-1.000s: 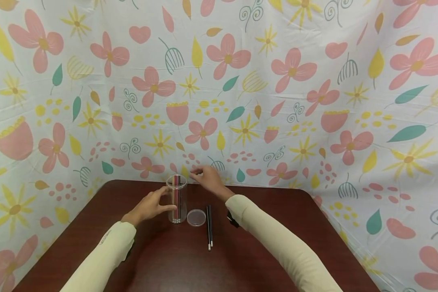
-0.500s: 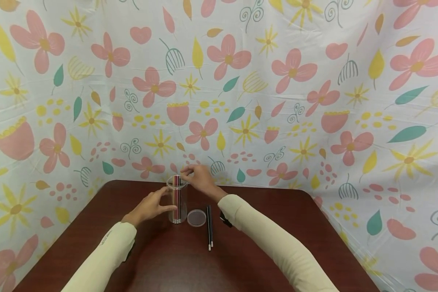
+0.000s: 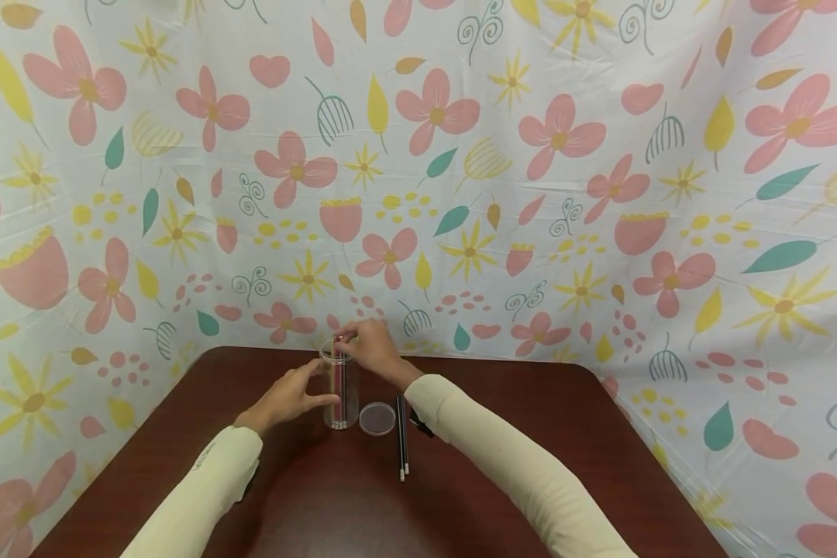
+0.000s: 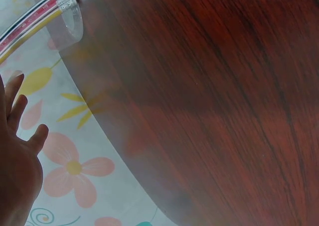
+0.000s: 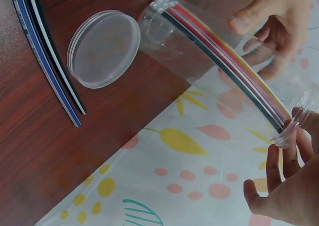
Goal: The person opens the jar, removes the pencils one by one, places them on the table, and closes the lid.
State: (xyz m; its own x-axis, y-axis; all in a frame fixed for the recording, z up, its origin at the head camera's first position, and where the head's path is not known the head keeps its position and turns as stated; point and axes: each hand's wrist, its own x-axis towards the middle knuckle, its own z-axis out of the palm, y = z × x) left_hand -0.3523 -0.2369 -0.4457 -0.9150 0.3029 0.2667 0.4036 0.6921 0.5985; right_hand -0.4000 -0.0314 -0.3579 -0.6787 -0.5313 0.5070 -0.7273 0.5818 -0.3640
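Observation:
A clear plastic jar (image 3: 352, 404) stands upright near the table's far edge, with several pencils (image 5: 229, 66) upright inside, eraser ends down. My left hand (image 3: 286, 399) grips the jar body from the left, thumb in front and fingers behind. At the jar's mouth, my right hand (image 3: 375, 347) pinches the pencils' top ends; its fingers hide part of them. In the right wrist view, the right hand (image 5: 294, 191) has fingers at and inside the rim. The left wrist view catches the left hand (image 4: 17, 166) at the left edge, below the jar's base.
A round clear lid (image 3: 377, 419) lies flat just right of the jar. Right of that lie two dark pencils (image 3: 401, 446), side by side, erasers toward me. The dark reddish table (image 3: 335, 511) ends at a flower-print cloth (image 3: 418, 194).
My right hand has moved left, from the air right of the jar to the pencil tops at its mouth. The left hand, lid and loose pencils stay put.

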